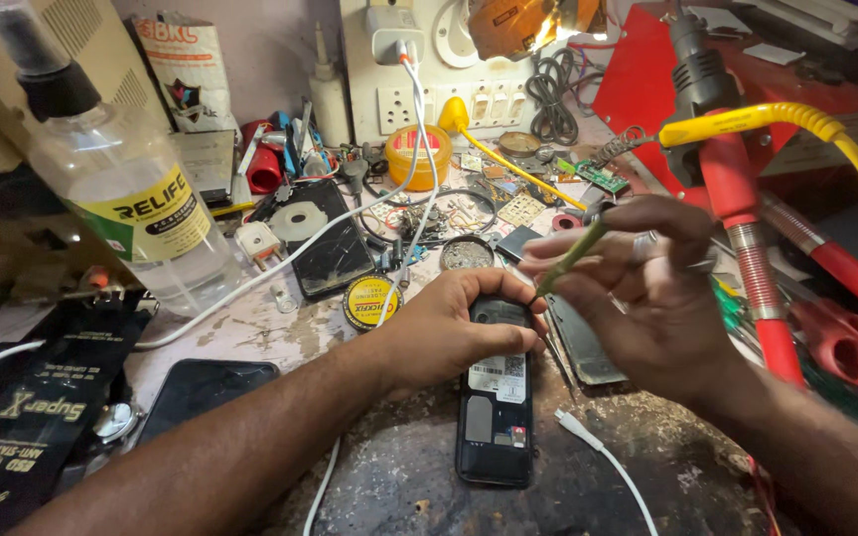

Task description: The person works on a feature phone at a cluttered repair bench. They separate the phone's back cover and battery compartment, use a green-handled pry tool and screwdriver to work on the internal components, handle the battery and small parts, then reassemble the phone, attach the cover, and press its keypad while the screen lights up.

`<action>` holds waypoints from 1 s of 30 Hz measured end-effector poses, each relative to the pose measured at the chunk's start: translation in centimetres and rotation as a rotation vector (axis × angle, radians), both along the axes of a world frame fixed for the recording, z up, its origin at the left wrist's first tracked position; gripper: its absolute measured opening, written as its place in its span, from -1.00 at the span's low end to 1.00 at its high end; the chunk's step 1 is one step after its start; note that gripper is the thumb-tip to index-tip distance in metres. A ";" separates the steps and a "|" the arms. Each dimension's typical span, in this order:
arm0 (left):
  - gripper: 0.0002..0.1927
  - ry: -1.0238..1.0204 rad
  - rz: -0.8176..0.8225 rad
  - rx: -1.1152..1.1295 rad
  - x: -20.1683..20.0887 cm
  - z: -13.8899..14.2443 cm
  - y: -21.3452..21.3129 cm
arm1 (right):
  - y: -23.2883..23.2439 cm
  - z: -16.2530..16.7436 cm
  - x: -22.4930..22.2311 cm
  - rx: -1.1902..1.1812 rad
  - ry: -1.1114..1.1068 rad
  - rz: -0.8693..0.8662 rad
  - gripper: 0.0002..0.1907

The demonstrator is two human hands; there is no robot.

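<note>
A small black phone [495, 417] lies face down with its back cover off on the worn bench [419, 476]. My left hand [449, 333] presses on the phone's upper end and steadies it. Just to the right, my right hand [647, 288] grips a thin yellow-green tool [570, 260] like a pen. The tool's tip points down at the phone's top edge beside my left fingers. A ring shows on one right finger.
A clear liquid bottle [126, 189] stands at the left. A round yellow flux tin [370, 301], a black phone [316, 238], small circuit boards and white cables lie behind. A red stand [737, 199] with a yellow cable rises at the right. A dark phone [201, 392] lies near left.
</note>
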State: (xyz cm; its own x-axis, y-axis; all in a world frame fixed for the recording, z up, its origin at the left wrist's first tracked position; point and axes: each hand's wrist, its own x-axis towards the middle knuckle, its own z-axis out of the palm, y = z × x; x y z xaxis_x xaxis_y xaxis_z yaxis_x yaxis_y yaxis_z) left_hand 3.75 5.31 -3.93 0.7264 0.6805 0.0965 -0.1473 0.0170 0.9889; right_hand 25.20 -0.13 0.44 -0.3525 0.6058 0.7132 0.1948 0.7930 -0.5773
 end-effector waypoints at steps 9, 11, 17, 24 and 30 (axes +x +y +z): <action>-0.69 0.008 0.028 0.020 0.1 0.4 -0.3 | 0.1 -0.1 -0.2 -0.152 0.038 -0.021 -0.33; -0.70 0.073 0.036 0.019 -0.1 0.5 -0.3 | 0.1 -0.3 -0.2 -0.039 -0.014 -0.088 -0.29; -0.69 0.012 0.017 0.004 0.1 0.5 -0.2 | 0.0 -0.3 -0.1 -0.154 -0.015 0.007 -0.39; -0.68 0.074 0.051 0.012 0.1 0.4 -0.4 | -0.1 -0.3 -0.4 -0.155 0.056 -0.042 -0.33; -0.69 0.077 0.049 0.036 0.0 0.5 -0.4 | 0.0 -0.6 -0.1 -0.039 0.046 -0.088 -0.32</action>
State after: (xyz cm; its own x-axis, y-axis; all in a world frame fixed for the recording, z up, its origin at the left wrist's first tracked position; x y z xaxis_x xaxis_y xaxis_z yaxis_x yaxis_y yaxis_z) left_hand 3.77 4.92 -3.43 0.6982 0.7128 0.0665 -0.0704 -0.0241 0.9972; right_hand 25.13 -0.15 -0.13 -0.2642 0.6610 0.7024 0.2354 0.7504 -0.6176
